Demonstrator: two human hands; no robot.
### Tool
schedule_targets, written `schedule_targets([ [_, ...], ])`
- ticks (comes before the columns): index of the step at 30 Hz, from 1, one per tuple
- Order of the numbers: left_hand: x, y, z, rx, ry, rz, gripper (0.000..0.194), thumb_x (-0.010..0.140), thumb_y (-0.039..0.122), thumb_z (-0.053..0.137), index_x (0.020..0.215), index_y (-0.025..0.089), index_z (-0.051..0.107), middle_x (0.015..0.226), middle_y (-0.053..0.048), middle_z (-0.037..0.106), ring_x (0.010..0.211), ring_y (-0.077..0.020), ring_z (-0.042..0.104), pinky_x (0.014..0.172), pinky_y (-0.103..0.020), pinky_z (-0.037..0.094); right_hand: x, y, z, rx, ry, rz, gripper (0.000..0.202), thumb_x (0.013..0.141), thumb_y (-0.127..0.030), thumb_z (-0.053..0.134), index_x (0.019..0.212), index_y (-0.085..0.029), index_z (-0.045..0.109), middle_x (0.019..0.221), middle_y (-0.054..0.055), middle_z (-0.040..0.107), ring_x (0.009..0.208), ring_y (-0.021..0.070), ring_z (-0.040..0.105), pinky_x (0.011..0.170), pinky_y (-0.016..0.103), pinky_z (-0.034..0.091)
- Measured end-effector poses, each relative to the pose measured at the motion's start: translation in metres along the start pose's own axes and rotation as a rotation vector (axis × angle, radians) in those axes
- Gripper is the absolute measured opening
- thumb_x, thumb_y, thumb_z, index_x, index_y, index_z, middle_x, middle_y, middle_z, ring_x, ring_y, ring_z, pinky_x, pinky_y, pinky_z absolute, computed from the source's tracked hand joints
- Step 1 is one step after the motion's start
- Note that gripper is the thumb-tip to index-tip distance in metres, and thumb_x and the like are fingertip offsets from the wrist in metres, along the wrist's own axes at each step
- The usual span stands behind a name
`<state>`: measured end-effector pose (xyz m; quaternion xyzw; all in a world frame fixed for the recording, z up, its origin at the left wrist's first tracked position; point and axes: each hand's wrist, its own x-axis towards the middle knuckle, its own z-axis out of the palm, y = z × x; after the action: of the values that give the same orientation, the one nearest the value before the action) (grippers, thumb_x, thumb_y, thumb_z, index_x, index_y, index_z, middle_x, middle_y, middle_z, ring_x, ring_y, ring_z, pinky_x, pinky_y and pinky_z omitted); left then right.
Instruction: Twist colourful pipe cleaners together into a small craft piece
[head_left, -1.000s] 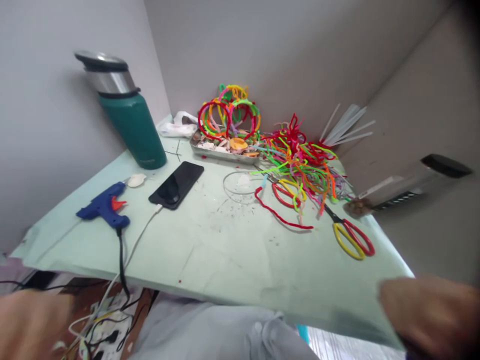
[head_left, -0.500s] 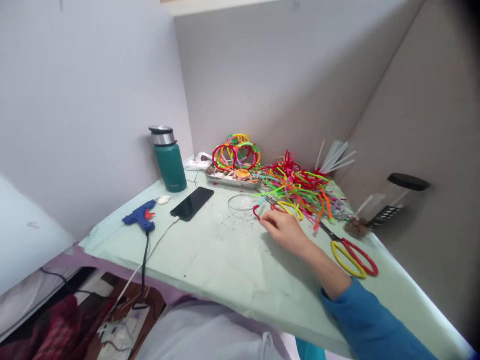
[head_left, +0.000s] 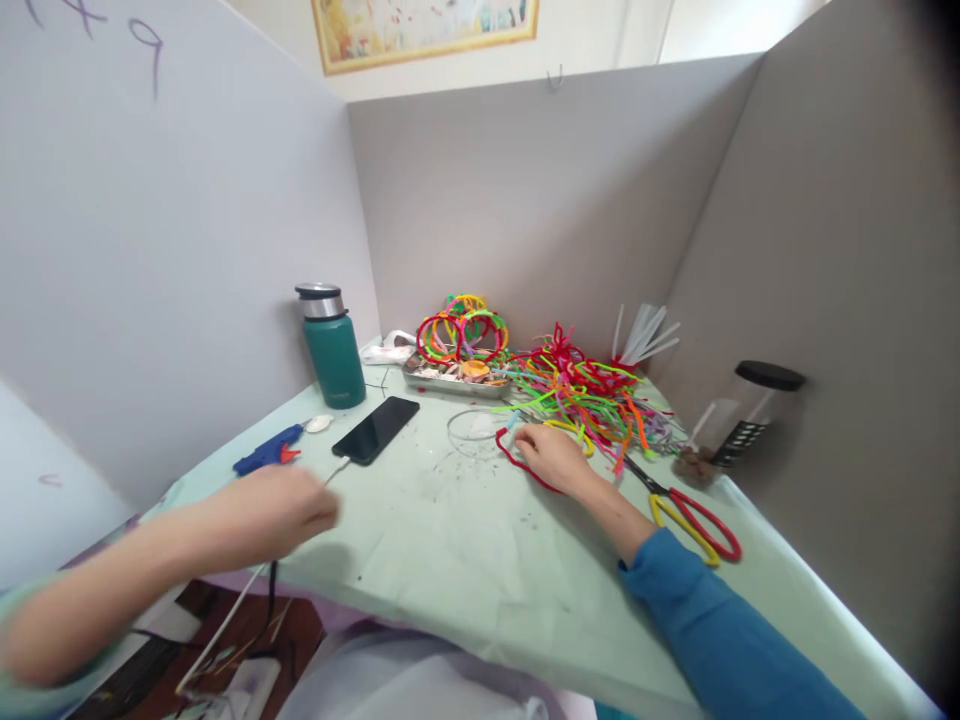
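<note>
And here's the right hand [head_left: 553, 458], reaching out of its blue sleeve [head_left: 720, 620] to the middle of the desk [head_left: 450, 560], right at the red fuzzy stem [head_left: 537, 480]! That stem lies in a bent curve, one end up by a pale blue piece [head_left: 513, 420], the rest running along beside and under the hand. The fingers are bunched close together, tips down at the stem, but whether they actually pinch it, I cannot tell. Just behind the knuckles pokes a yellow scissor handle [head_left: 576, 432], and to the left sits a thin wire ring [head_left: 472, 411].

Over to the left hand [head_left: 281, 510], a blur above the near left part of the desk! Its fingers are curled in; whether anything is held, I cannot tell. The blue glue gun [head_left: 268, 450] lies just beyond it, with the dark phone [head_left: 376, 430] close by, cable plugged in.

Farther back, a tangled heap of colourful stems [head_left: 585, 390] spreads beside the metal tray [head_left: 457, 386]. Out on the right, the red-and-yellow scissors [head_left: 666, 492] lie near the right forearm.
</note>
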<state>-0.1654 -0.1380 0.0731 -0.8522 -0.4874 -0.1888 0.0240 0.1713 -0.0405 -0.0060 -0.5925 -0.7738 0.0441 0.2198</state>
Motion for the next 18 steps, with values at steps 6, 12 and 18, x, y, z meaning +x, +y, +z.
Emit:
schedule_targets([
  [6,0.132,0.079,0.069,0.167,-0.106,0.057,0.027,0.083,0.032,0.046,0.086,0.015,0.068,0.089,-0.014,0.067,0.083,-0.0227,0.061,0.067,-0.028,0.042,0.022,-0.012,0.008,-0.084,-0.05,0.052,0.023,0.08,-0.025,0.046,0.079,-0.018,0.067,0.081,0.008,0.069,0.071,0.0191,0.058,0.056,0.027,0.028],
  [12,0.185,0.062,0.132,0.022,-0.24,-0.122,0.025,0.081,0.027,0.048,0.084,0.014,0.07,0.087,-0.016,0.068,0.083,-0.0237,0.063,0.071,-0.028,0.044,0.027,-0.013,0.027,0.073,0.113,0.111,0.023,0.082,-0.026,0.044,0.078,-0.019,0.066,0.079,0.006,0.068,0.074,0.0188,0.058,0.059,0.026,0.03],
  [18,0.161,0.046,0.143,-0.205,-0.059,-0.124,0.03,0.084,0.029,0.041,0.085,0.018,0.069,0.089,-0.007,0.07,0.081,-0.017,0.06,0.07,-0.023,0.041,0.014,-0.017,0.04,0.356,0.213,-0.006,0.034,0.088,-0.035,0.037,0.069,-0.019,0.06,0.067,0.002,0.062,0.065,0.0157,0.053,0.061,0.025,0.034],
])
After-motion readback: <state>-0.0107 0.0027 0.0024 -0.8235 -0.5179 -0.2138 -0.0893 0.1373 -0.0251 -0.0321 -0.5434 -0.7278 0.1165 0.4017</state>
